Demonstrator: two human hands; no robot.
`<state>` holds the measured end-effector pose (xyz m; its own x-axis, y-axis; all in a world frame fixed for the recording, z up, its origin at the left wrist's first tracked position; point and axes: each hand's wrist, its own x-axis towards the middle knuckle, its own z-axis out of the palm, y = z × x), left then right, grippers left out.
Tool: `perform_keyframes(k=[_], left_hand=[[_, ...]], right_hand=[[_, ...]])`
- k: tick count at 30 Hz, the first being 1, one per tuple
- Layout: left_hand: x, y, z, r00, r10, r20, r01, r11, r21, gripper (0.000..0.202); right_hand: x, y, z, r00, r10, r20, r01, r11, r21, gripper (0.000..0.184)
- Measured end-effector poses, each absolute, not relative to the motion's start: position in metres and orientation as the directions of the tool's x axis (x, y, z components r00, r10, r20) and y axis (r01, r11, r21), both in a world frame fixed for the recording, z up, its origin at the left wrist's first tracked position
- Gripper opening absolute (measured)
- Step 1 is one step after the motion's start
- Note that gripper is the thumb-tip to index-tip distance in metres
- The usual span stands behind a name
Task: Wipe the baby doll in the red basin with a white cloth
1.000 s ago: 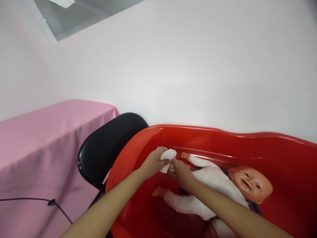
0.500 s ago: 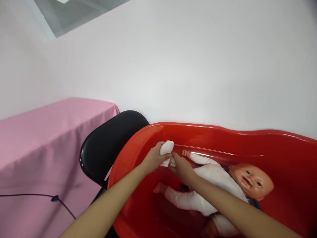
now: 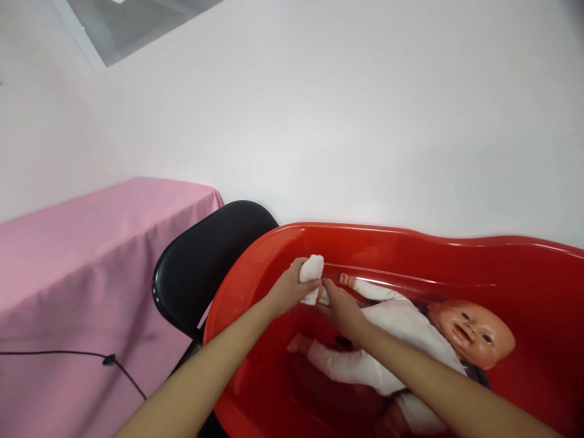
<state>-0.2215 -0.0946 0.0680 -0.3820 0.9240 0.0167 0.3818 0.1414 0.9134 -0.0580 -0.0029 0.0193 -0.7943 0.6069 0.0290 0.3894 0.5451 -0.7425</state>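
A baby doll in white clothes lies on its back in a red baby bathtub, its head to the right. One of its legs is raised toward the tub's left end. My left hand is closed around a folded white cloth, which is pressed against that leg's foot. Beside it, my right hand grips the doll's raised leg near the ankle. The doll's other foot is bare and rests lower in the tub. My fingers hide much of the held foot.
A black chair stands against the tub's left end. Behind it is a table with a pink cloth. A dark cable crosses the lower left. The white wall rises right behind the tub.
The view has shifted slightly, so the tub and doll appear a little farther right. Both hands keep their hold, the cloth still at the doll's foot.
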Motion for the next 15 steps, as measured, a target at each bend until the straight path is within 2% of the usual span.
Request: perform_keyframes(k=[2, 10, 13, 15], left_hand=[[-0.222, -0.095, 0.067, -0.36, 0.933, -0.016, 0.394, 0.168, 0.903, 0.064], [-0.23, -0.096, 0.065, -0.379, 0.922, 0.08, 0.455, 0.11, 0.884, 0.035], [-0.229, -0.094, 0.064, -0.354, 0.932, 0.079, 0.429, 0.087, 0.899, 0.038], [-0.227, -0.094, 0.064, -0.317, 0.947, 0.056, 0.402, 0.081, 0.912, 0.049]], right_hand=[[-0.058, -0.001, 0.018, -0.803, 0.595, 0.039, 0.369, 0.547, -0.752, 0.019], [-0.058, 0.001, 0.008, -0.776, 0.629, 0.038, 0.382, 0.518, -0.765, 0.027], [-0.059, 0.001, 0.009, -0.775, 0.631, 0.037, 0.389, 0.522, -0.759, 0.026], [-0.061, 0.001, 0.011, -0.777, 0.628, 0.039, 0.388, 0.527, -0.756, 0.022]])
